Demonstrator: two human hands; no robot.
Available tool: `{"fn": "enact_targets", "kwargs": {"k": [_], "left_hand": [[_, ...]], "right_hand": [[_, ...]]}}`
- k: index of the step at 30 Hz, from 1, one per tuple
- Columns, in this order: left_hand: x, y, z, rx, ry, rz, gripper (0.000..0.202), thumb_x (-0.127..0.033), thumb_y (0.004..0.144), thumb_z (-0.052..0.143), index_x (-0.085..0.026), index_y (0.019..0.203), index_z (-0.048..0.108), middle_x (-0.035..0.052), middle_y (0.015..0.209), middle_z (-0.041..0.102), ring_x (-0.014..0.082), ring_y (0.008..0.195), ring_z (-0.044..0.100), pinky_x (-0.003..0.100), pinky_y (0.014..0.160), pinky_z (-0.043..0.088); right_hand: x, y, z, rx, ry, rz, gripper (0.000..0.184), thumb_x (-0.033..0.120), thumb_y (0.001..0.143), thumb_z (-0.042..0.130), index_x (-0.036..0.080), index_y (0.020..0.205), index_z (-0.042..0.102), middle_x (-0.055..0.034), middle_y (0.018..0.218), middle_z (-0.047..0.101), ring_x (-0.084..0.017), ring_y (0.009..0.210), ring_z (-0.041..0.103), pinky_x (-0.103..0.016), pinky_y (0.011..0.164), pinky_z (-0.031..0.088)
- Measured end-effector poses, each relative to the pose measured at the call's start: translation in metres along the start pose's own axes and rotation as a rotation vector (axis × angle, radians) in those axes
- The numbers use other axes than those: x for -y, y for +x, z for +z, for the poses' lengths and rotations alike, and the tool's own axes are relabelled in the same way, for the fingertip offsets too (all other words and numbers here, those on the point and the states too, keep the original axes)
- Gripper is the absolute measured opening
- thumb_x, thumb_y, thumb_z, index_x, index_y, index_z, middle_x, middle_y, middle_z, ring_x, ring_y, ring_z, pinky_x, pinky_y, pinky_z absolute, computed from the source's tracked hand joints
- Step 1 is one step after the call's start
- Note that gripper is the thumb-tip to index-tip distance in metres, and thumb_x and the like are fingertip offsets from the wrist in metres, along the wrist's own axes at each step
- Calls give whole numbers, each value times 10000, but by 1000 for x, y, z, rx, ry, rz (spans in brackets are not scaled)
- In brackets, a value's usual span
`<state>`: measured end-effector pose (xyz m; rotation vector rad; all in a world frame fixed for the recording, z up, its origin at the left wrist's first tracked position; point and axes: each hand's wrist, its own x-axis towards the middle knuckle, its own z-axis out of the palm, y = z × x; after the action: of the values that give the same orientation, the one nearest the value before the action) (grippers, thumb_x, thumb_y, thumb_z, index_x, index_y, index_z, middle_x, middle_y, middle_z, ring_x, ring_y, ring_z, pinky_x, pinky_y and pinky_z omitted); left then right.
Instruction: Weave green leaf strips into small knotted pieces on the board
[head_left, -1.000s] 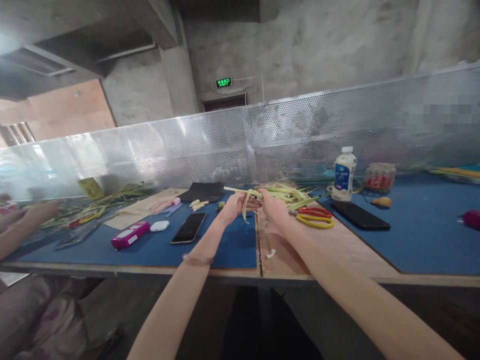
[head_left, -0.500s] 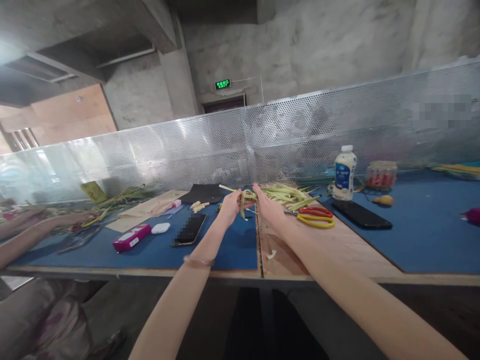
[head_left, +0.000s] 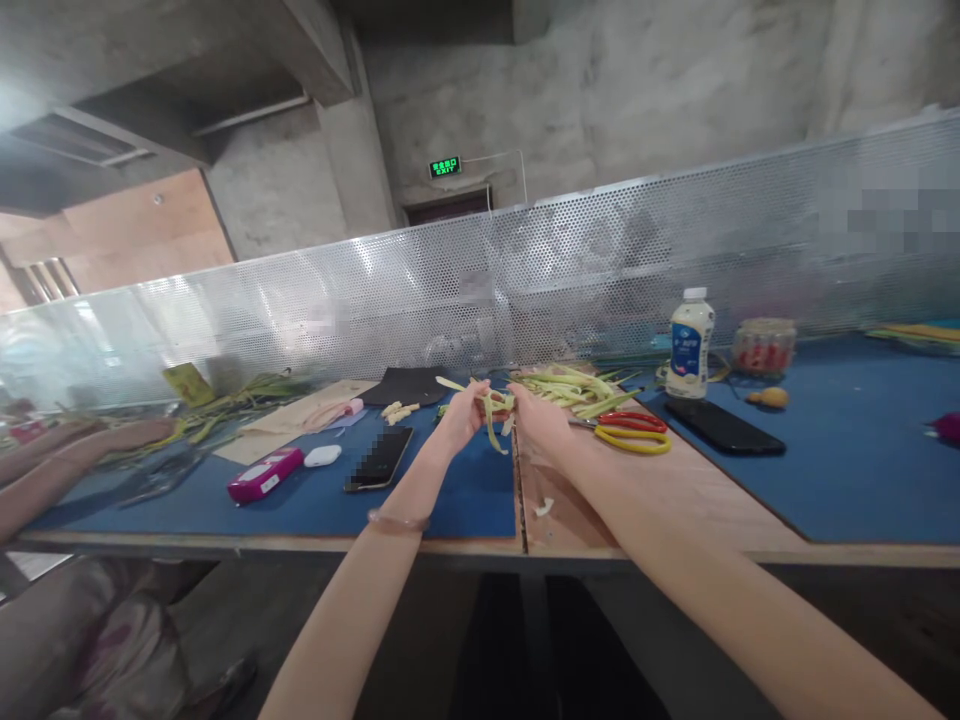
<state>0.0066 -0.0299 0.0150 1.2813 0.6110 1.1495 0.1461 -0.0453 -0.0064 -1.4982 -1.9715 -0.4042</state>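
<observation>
Between my two hands is a small bunch of pale green plant strips [head_left: 493, 408], with loose ends hanging down and one poking out to the left. My left hand [head_left: 463, 415] is closed on the strips. From the other side my right hand [head_left: 536, 415] pinches them, its fingertips partly hidden. Just behind my right hand lies a pile of similar green strips [head_left: 577, 388]. Scissors with one red and one yellow handle [head_left: 634, 432] rest on the bare wood beside my right wrist.
A phone [head_left: 381, 458], white earbud case [head_left: 322, 456] and magenta box [head_left: 265, 474] lie to the left. On the right are a black phone [head_left: 724, 427], bottle [head_left: 688, 345] and jar [head_left: 763, 347]. Another person's hands [head_left: 124, 437] work at far left. A perforated metal screen [head_left: 420, 290] stands behind.
Both hands stay in nearly the same place, with fingers slightly shifted around the strips. The hanging end of the strips sits a little lower. At far left, the other person's hands have moved slightly.
</observation>
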Motion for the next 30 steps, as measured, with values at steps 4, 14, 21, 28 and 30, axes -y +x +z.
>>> {"fn": "enact_targets", "kwargs": {"k": [4, 14, 21, 28, 30], "left_hand": [[3, -2, -1, 50, 76, -50, 254, -302, 837, 481, -124, 1009, 537, 55, 944, 586, 138, 762, 582, 309, 651, 498], [6, -3, -7, 84, 232, -89, 253, -278, 833, 490, -130, 1036, 527, 60, 986, 574, 149, 801, 577, 326, 677, 497], [5, 0, -8, -22, 258, 31, 253, -279, 832, 490, -132, 1036, 525, 59, 988, 570, 150, 804, 574, 327, 678, 495], [2, 1, -6, -131, 220, 161, 258, -286, 836, 483, -134, 1041, 521, 58, 979, 571, 147, 791, 575, 321, 667, 497], [2, 2, -6, -142, 216, 174, 254, -286, 837, 482, -132, 1034, 523, 55, 967, 574, 142, 777, 576, 314, 657, 497]], "right_hand": [[0, 0, -3, 17, -29, -54, 289, 255, 864, 487, 164, 1138, 485, -69, 1097, 551, -180, 887, 580, -373, 734, 494], [3, 1, -2, 9, -90, -94, 297, 257, 863, 488, 162, 1144, 482, -72, 1107, 546, -188, 907, 575, -386, 751, 486], [4, 0, -1, 43, -99, -47, 295, 260, 865, 485, 157, 1141, 480, -64, 1057, 567, -172, 850, 591, -365, 714, 499], [1, 3, 4, 45, -104, -8, 286, 259, 864, 487, 154, 1130, 485, -58, 1026, 578, -162, 815, 598, -351, 692, 504], [-1, 3, 6, 31, -101, -3, 285, 257, 864, 487, 153, 1129, 484, -58, 1022, 579, -160, 807, 599, -346, 686, 505]]}}
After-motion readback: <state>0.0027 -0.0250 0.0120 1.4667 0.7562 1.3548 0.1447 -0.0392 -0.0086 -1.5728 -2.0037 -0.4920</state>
